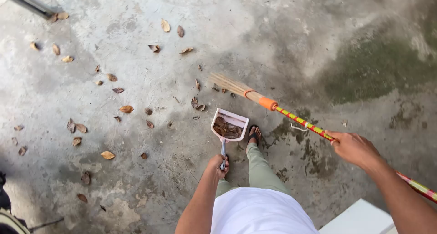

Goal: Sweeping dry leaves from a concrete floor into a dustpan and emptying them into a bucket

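My left hand (217,164) grips the grey handle of a white dustpan (230,125) that rests on the concrete floor and holds several dry brown leaves. My right hand (353,147) holds the red-and-yellow striped stick of a broom (273,104). Its straw bristles, bound by an orange collar, point left and hover just above and behind the dustpan. Loose dry leaves (126,109) lie scattered on the floor to the left of the pan. My foot in a dark sandal (254,135) stands right beside the dustpan.
The floor is stained grey concrete with a green mossy patch (373,70) at the right. A metal pole (27,2) crosses the top left corner. A white box edge (359,218) shows at the bottom right, a dark object (7,211) at the bottom left.
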